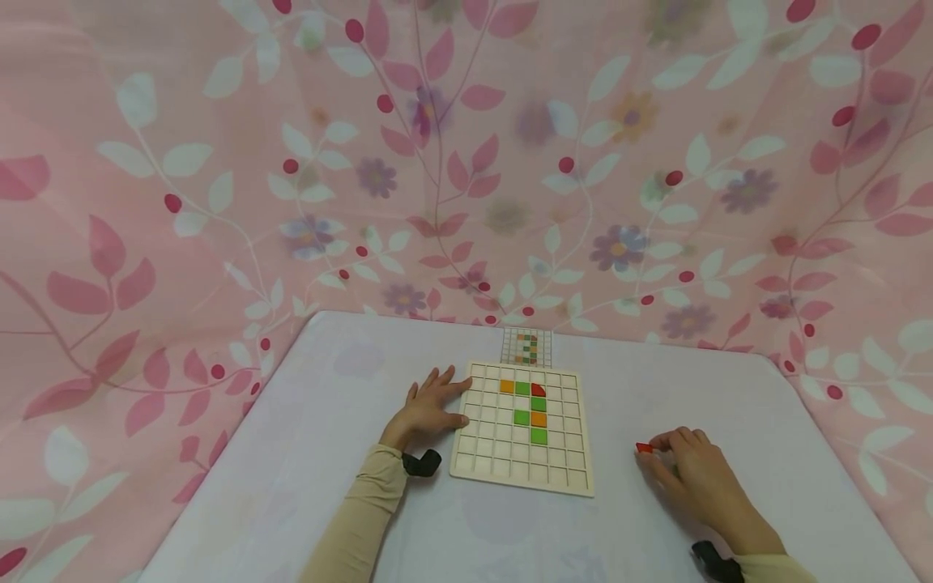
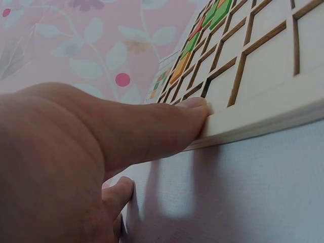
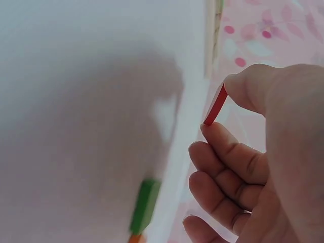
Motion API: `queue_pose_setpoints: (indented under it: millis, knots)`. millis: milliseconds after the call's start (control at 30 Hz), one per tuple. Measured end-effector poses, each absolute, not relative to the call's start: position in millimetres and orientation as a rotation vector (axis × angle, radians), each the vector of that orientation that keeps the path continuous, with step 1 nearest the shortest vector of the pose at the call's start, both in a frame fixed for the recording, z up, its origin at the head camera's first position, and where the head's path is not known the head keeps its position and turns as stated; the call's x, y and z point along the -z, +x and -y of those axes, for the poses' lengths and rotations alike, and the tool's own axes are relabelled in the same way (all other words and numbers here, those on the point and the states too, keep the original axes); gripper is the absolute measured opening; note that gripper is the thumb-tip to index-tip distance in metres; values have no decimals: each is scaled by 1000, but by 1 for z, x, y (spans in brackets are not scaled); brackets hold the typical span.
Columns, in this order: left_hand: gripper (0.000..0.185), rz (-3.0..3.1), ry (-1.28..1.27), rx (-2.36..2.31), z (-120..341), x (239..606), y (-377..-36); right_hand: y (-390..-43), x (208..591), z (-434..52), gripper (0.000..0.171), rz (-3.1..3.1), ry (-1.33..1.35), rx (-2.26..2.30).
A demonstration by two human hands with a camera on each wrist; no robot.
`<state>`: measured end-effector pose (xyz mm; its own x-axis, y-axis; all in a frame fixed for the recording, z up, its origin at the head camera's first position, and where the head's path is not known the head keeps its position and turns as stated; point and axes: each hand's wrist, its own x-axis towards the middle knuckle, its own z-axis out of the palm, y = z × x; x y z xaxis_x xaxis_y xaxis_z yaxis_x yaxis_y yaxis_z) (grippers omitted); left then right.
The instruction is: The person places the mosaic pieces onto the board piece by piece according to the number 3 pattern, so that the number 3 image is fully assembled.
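A light wooden grid board (image 1: 496, 453) lies on the table, with green, orange and red tiles set in some upper and middle squares. One red tile (image 1: 538, 390) with a cut corner sits in the second row. My left hand (image 1: 430, 407) rests at the board's left edge, thumb and a finger touching the rim; the left wrist view shows the thumb (image 2: 167, 126) against it. To the right of the board, my right hand (image 1: 692, 470) pinches a small red tile (image 3: 216, 105) between thumb and forefinger, raised over the table.
Behind the board lies a printed grid card (image 1: 526, 347) with a coloured pattern. A green block (image 3: 145, 205) and a bit of an orange piece (image 3: 135, 238) lie on the white tablecloth (image 1: 350, 364) near the right hand. A pink floral curtain (image 1: 466, 162) hangs behind.
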<state>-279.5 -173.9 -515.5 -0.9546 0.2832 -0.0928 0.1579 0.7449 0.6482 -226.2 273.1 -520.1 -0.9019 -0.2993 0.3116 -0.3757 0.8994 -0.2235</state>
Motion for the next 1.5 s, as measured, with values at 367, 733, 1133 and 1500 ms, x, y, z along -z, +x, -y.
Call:
queue_pose_setpoints:
  millis: [367, 733, 1133, 1500]
  knots:
    - [72, -2755, 353, -986, 174, 515, -278, -230, 512, -244, 28, 2766, 591, -454]
    - [72, -2742, 357, -1027, 175, 515, -279, -236, 511, -210, 30, 2907, 550, -482]
    - [72, -2748, 354, -1036, 175, 516, -280, -236, 516, -180, 31, 2934, 634, -513]
    - [72, -2759, 345, -1021, 175, 518, -281, -232, 514, -157, 27, 2960, 692, -537]
